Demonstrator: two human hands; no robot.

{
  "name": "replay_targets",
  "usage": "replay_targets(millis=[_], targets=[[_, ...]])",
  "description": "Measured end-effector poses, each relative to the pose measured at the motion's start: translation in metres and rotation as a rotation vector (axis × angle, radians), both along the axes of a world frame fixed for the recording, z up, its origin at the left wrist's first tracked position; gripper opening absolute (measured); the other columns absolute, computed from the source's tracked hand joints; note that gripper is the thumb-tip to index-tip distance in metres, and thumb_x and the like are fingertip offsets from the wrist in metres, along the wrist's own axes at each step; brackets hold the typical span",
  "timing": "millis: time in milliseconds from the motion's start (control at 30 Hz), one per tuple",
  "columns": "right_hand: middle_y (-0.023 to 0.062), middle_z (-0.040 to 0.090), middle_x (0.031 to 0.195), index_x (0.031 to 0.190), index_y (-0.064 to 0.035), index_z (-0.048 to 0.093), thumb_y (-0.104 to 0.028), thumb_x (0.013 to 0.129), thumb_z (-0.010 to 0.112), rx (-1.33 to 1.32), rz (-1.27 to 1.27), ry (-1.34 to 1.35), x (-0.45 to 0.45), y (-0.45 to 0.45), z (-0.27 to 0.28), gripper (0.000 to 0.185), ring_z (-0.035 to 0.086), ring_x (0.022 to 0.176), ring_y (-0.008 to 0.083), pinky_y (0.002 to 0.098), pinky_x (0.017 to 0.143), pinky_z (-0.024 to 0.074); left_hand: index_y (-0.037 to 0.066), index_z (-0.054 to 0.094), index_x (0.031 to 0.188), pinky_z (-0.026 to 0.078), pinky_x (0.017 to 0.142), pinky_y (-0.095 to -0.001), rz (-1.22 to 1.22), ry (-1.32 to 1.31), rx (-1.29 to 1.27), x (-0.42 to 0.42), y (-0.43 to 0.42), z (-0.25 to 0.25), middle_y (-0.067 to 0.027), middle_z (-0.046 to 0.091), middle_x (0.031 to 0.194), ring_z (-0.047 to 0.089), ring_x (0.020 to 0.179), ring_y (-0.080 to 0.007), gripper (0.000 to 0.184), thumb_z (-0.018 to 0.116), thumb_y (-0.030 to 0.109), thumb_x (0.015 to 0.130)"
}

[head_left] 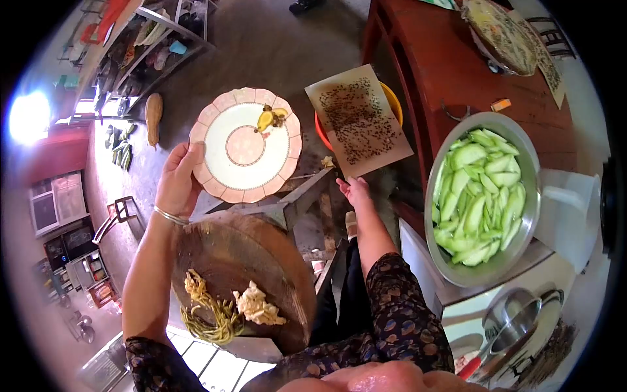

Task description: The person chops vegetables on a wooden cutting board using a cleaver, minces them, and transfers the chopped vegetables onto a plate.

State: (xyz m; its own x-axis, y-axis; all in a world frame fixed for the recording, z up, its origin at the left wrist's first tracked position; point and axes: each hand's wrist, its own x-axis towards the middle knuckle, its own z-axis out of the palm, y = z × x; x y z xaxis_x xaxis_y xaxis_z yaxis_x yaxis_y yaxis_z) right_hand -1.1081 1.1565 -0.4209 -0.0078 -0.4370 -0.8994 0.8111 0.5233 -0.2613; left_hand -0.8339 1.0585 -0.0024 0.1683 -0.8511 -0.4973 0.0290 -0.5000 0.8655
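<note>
Beyond the round chopping block's (258, 245) far edge, we seem to be carrying the scalloped plate (277, 157), our left hand's (179, 173) fingers clamped on its rim. Our right hand (354, 191) is at the speckled sheet's (398, 149) near edge, grip unclear. Keeping the yellow scraps (265, 120) aboard calls for level handling.

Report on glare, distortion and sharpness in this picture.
In the head view, a bright spot at far left is blown out to white; in the head view, fisheye curvature bends the surroundings and black fills the corners; in the head view, the plate and left hand look evenly lit and fairly sharp.
</note>
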Motion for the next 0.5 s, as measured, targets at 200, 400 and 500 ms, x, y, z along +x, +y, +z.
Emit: replay_targets(millis=[200,400,500], targets=[[0.0219,0.060,0.107,0.118,0.0046,0.048,-0.006,0.099,0.040,-0.105,-0.211,0.038,-0.006,-0.030,-0.030,0.023,0.067,0.089,0.0323,0.0400,0.076,0.0602,0.006,0.059,0.105,0.054,0.071,-0.0283,-0.010,0.036,0.038,0.001,-0.012,-0.019,-0.0018,0.064,0.096,0.063,0.083,-0.0117,0.018,0.056,0.022,0.097],[0.0195,0.060,0.109,0.122,0.0058,0.046,-0.004,0.098,0.044,-0.183,-0.188,0.040,-0.031,-0.039,-0.025,0.026,0.065,0.093,0.0321,0.0420,0.087,0.0572,0.008,0.058,0.104,0.053,0.069,-0.0284,-0.081,0.022,0.094,0.015,-0.024,-0.049,-0.0016,0.064,0.093,0.063,0.080,-0.0122,0.017,0.057,0.023,0.097],[0.0184,0.061,0.107,0.121,0.0063,0.047,-0.004,0.098,0.045,-0.247,-0.158,0.133,-0.032,-0.031,-0.024,0.025,0.066,0.091,0.0298,0.0399,0.085,0.0578,0.010,0.057,0.093,0.046,0.050,-0.0236,-0.057,-0.048,0.125,0.001,-0.027,-0.059,0.0020,0.060,0.077,0.057,0.061,-0.0078,0.016,0.058,0.025,0.096]])
